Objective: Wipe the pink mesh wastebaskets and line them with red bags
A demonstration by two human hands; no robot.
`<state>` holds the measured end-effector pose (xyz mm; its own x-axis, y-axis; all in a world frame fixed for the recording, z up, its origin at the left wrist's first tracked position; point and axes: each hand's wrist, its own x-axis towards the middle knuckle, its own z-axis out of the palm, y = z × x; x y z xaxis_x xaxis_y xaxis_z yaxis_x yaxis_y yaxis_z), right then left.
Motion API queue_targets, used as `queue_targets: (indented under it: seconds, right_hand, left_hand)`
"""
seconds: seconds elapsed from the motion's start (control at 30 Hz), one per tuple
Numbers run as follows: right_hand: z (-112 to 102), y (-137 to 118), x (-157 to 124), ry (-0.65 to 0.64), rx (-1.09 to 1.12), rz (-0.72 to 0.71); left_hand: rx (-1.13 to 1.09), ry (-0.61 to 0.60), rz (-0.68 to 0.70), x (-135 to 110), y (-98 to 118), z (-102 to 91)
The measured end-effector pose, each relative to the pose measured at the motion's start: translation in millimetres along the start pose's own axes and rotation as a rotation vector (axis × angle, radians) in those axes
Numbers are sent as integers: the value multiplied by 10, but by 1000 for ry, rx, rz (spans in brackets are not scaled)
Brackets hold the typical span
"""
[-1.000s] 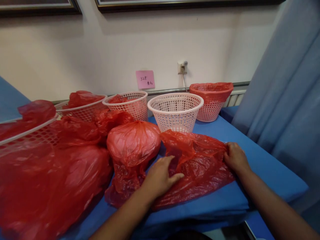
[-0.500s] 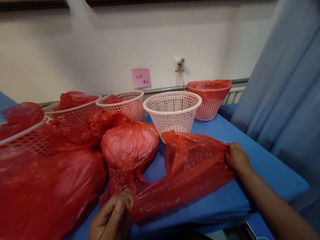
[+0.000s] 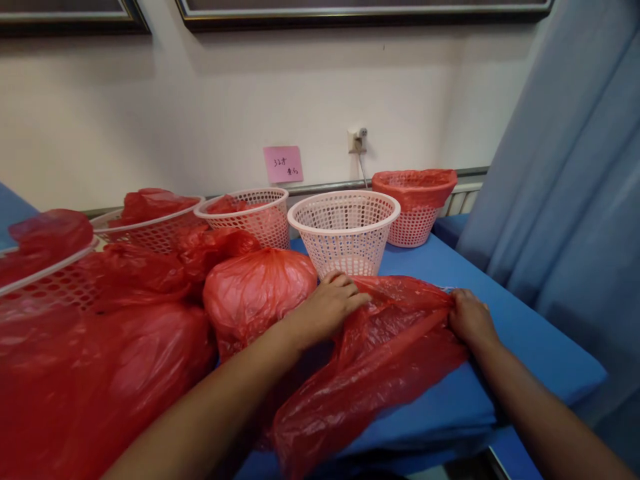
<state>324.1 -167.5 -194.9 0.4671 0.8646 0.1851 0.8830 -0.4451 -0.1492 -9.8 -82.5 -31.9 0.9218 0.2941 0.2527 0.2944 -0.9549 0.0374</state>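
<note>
A crumpled red plastic bag [image 3: 380, 360] lies on the blue-covered table [image 3: 505, 393] in front of me. My left hand [image 3: 330, 307] lies across its upper left part with the fingers stretched flat, just in front of the white mesh basket [image 3: 344, 230]. My right hand [image 3: 467, 319] pinches the bag's right edge with closed fingers. An air-filled red bag [image 3: 257, 293] sits directly left of my left hand.
Several more mesh baskets stand along the wall: one with a red liner [image 3: 415, 203] at the right, one [image 3: 247, 213] left of the white one. Heaps of red bags [image 3: 95, 360] fill the left side. A blue curtain [image 3: 570, 187] hangs at the right.
My left hand let go of the bag's near left corner and moved up and right onto the bag's top by the white basket. The right hand stayed on the right edge.
</note>
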Motion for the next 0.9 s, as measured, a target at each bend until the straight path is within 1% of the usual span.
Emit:
queue_targets:
  seconds: [0.03, 0.07, 0.17, 0.2, 0.23, 0.3, 0.37, 0.43, 0.47, 0.53, 0.67, 0.7, 0.73, 0.77, 0.8, 0.83, 0.9]
  right_hand:
    - [-3, -3, 1, -4, -5, 1]
    - [-8, -9, 0, -9, -10, 2]
    - [-28, -33, -5, -19, -26, 0]
    - [-31, -38, -7, -23, -30, -4]
    - [-31, -39, -7, -28, -32, -7]
    - [-21, -26, -4, -33, -33, -14]
    - [-3, 4, 2, -33, -33, -14]
    - [15, 37, 8, -24, -31, -25]
    - [21, 50, 11, -17, -29, -34]
    - [26, 68, 15, -1, -15, -52]
    - [27, 87, 24, -6, 9, -48]
    - [31, 95, 29, -15, 10, -34]
    - [39, 106, 34, -22, 14, -17]
    - [51, 119, 41, -24, 19, 3]
    - [67, 133, 48, -23, 29, 23]
    - [86, 150, 56, -18, 44, 45]
    - [131, 190, 74, -4, 103, 83]
  left_hand:
    - [33, 15, 11, -30, -11, -10]
    - [53, 60, 10, -93, -12, -40]
    - [1, 319, -26, -400, 40, -198]
    - [-49, 421, -52, -513, 70, -250]
    - [-109, 499, -106, -617, 102, -289]
    - [-244, 584, -219, -773, 154, -314]
    - [-335, 608, -329, -833, 164, -271]
    - [-378, 598, -396, -788, 120, -190]
    - [-397, 576, -406, -732, 82, -146]
    - [-443, 482, -368, -576, -6, -66]
    - [-459, 213, -160, -260, -105, 56]
    - [-473, 173, -135, -211, -104, 73]
    - [-505, 169, -141, -179, -95, 79]
    - [-546, 204, -176, -163, -82, 71]
    - [-584, 278, -235, -163, -67, 45]
    - [-610, 380, -304, -175, -53, 3]
    - [-636, 622, -429, -220, -26, -117]
